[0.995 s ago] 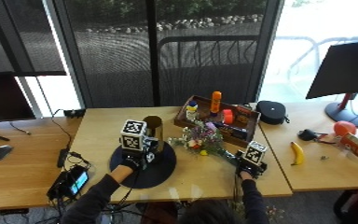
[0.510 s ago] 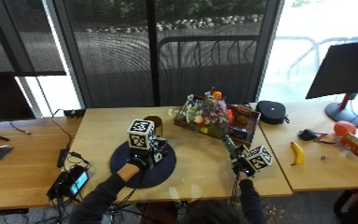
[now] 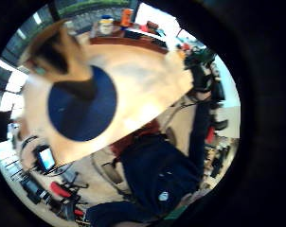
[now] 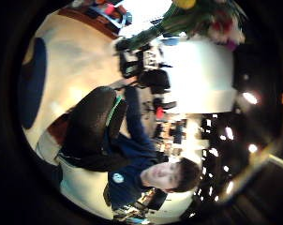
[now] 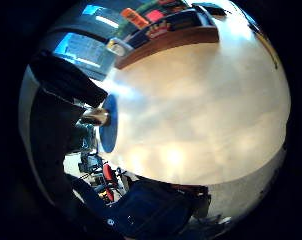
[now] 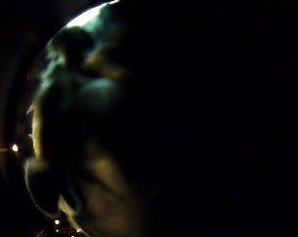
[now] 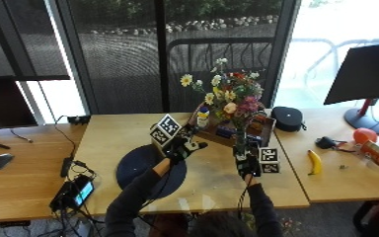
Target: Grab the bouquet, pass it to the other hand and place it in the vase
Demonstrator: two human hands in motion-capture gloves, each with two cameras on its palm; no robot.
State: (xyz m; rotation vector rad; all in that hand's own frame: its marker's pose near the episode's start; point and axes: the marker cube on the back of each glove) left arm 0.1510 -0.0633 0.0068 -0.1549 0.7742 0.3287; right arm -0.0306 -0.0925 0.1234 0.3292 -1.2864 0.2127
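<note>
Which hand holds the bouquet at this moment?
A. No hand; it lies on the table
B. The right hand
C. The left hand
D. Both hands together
B: the right hand grips the stems of the upright bouquet, while the left hand is apart from it, fingers spread.

Wooden tables before dark windows.

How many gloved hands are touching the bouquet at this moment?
1. The right hand grips the bouquet by its stems and holds it upright above the table. The left hand hangs apart from it, fingers spread, above the dark round mat.
</note>
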